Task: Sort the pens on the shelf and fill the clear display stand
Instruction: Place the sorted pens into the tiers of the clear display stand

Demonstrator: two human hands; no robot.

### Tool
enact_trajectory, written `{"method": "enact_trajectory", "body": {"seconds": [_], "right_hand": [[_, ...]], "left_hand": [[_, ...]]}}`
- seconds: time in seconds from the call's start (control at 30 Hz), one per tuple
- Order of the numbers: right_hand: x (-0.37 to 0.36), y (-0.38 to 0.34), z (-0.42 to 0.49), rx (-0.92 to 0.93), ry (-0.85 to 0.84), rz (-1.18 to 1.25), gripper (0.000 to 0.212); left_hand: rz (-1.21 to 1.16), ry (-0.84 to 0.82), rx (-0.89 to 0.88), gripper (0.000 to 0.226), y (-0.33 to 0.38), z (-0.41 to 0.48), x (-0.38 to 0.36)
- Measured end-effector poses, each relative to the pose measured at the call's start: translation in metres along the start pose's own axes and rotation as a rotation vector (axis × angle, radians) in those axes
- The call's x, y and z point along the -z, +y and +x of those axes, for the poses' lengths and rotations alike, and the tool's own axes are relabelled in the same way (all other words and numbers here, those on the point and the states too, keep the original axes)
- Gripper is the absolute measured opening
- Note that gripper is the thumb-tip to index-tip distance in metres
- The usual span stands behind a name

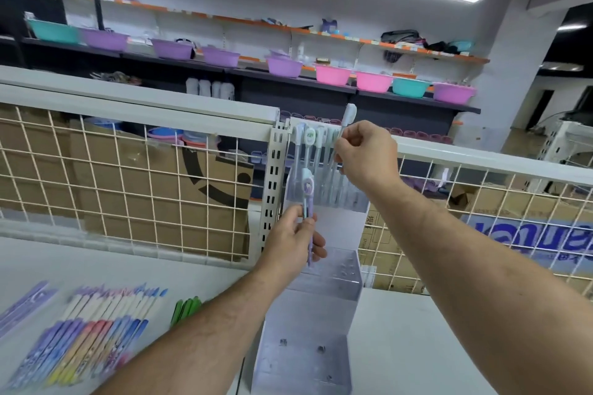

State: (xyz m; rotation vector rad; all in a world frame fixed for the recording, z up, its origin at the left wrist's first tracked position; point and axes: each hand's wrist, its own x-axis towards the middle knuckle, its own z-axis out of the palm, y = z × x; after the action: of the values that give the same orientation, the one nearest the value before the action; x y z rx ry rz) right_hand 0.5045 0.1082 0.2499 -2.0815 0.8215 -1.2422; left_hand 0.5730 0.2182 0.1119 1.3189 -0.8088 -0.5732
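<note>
Loose pens (96,330) lie side by side at the near left of the white shelf (433,346), purple through pink to blue, with a few green pens (186,308) just beside them. Both our forearms reach past them to the clear display stand (301,359), which rises in steps from the shelf. We can see no pens in its lower steps.

Midway up, our left hand (293,242) pinches a purple pen (307,189) by its barrel. The pen is upright with its cartoon topper uppermost. Higher and farther, our right hand (365,154) grasps a white pen (349,112) between thumb and fingers, cap up, at the top step. Standing pens (309,138) are already crowded close together there.

We judge several risks from here. Neither hand is free to steady the stand. It looks light and is loaded only at the top, so a firm push could tip it back or slide it. The holes are clear plastic and hard to pick out, so a tip could miss and the pen could drop. The bulky toppers sit nearly touching, and a careless wrist could knock the neighbouring pens askew.

Behind the stand runs a white wire grid (128,186), with cardboard boxes (199,176) beyond it. Farther off, coloured basins (284,67) line a long wall shelf.
</note>
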Motion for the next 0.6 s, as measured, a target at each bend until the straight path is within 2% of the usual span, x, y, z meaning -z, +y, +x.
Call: {"method": "enact_trajectory", "body": {"seconds": [0.3, 0.6], "right_hand": [[-0.017, 0.007, 0.0, -0.004, -0.054, -0.257, 0.012], [-0.019, 0.01, 0.003, -0.029, -0.06, -0.278, 0.012]], "left_hand": [[0.013, -0.016, 0.026, 0.019, 0.001, 0.0, 0.004], [0.051, -0.076, 0.04, 0.016, 0.002, 0.001, 0.007]]}}
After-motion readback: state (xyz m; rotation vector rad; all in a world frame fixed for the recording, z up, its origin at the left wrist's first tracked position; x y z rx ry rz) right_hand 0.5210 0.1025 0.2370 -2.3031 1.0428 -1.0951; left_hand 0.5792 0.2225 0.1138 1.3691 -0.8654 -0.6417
